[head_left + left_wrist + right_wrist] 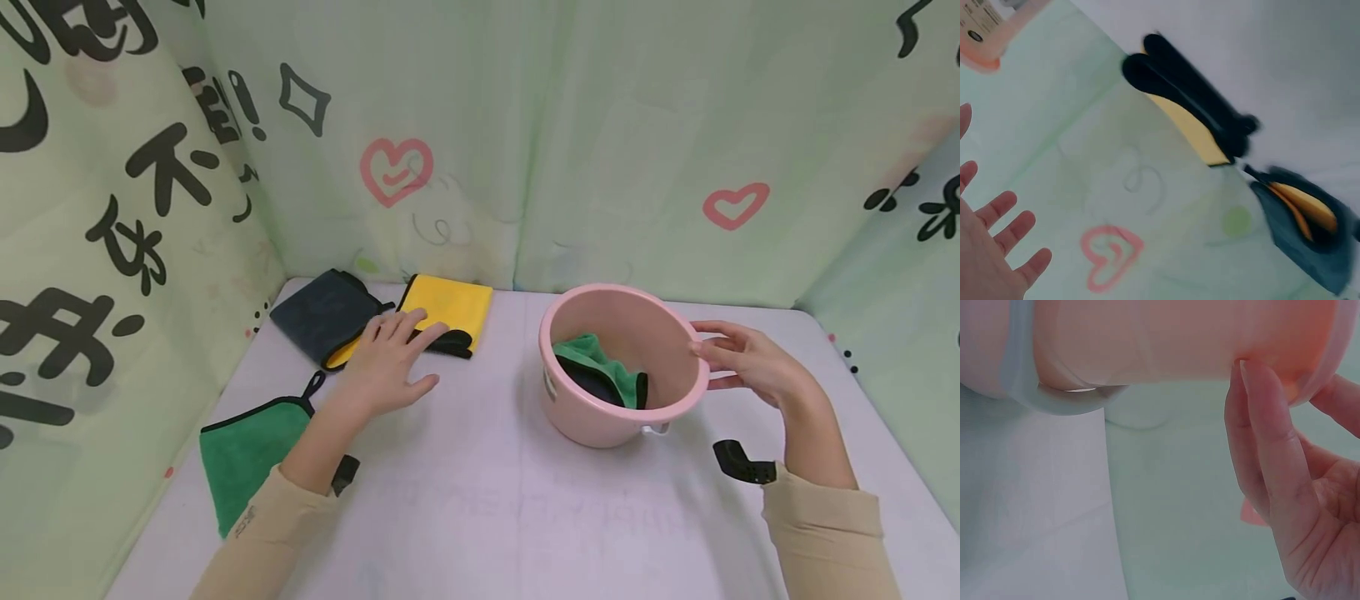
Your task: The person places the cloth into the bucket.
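My right hand (753, 362) pinches the right rim of a pink bucket (588, 421), thumb at the rim and fingertips against the outer wall. In the right wrist view, the fingers (1275, 434) meet the bucket's side. Inside the bucket lies a crumpled green cloth (600, 358) with dark edging. Holding nothing, my left hand (386, 362) is spread over the left side of the table, overlapping the near edge of a folded yellow cloth (450, 304) in the head view. Beside that is a folded dark grey cloth (322, 312) with a yellow inner side.
A green cloth (251, 450) with black edging and a hanging loop lies at the table's left edge, partly behind my left forearm. Pale green printed curtains (615, 150) enclose the white table (480, 500) at the back and sides. A light handle (1066, 403) hangs on the bucket.
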Available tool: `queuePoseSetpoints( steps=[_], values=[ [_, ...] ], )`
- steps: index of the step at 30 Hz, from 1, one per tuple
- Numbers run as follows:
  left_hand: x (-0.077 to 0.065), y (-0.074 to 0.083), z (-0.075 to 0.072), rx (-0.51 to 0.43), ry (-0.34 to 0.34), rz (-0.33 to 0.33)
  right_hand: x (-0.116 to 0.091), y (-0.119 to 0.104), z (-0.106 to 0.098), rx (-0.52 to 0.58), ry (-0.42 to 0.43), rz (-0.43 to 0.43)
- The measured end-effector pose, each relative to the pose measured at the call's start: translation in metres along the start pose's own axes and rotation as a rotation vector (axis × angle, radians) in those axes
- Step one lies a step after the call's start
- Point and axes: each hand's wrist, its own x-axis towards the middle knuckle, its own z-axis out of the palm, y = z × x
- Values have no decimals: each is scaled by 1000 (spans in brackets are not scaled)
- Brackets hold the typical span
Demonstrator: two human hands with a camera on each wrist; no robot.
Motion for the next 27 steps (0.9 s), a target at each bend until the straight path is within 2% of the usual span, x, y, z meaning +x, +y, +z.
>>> queuePoseSetpoints(
  steps=[4, 11, 14, 20, 27],
  values=[
    [-26, -19, 4, -28, -23, -84, 0, 0, 0, -3, 0, -5],
    [-69, -45, 17, -86, -42, -157, 0, 0, 0, -3, -1, -4],
    [-86, -52, 24, -123, -35, -183, 0, 0, 1, -5, 1, -6],
    [-119, -62, 34, -129, -4, -226, -1, 1, 1, -3, 5, -12],
    [-146, -69, 40, -129, 1, -239, -1, -1, 0, -11, 1, -11]
  ],
)
